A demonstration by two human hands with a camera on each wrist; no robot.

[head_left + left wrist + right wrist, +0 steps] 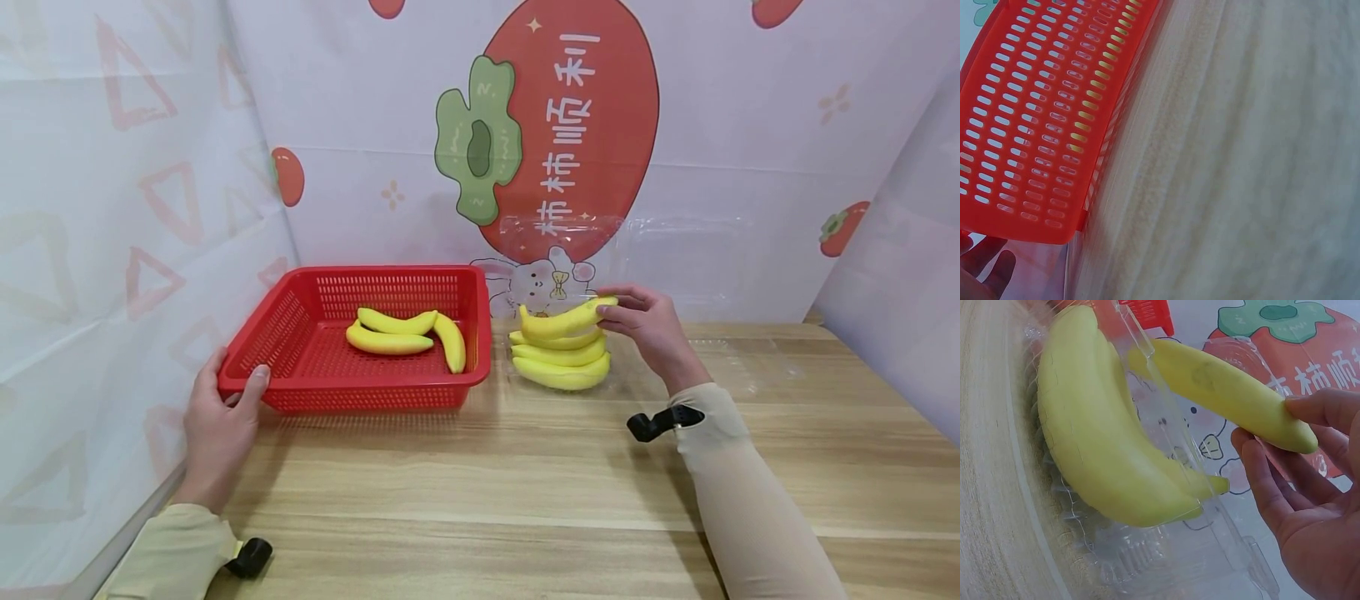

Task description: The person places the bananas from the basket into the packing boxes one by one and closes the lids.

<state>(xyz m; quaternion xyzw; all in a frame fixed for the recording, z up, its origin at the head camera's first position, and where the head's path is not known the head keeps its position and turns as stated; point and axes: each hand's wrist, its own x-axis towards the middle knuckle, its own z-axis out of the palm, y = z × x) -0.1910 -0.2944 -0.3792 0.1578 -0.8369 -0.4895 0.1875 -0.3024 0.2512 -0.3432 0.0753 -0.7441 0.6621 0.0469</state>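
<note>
My right hand pinches one end of a yellow banana between thumb and fingers. That banana is above several more bananas lying in a clear plastic clamshell box whose lid stands up against the back wall. On the left, my left hand grips the near left corner of a red perforated basket, its thumb over the rim. Inside the basket rest three bananas. Through the holes of the basket's side, yellow shows in the left wrist view.
A light wood-grain table carries the basket and the box, which stand side by side. Behind them rises a printed cloth with a large persimmon drawing. Another cloth wall borders the left side.
</note>
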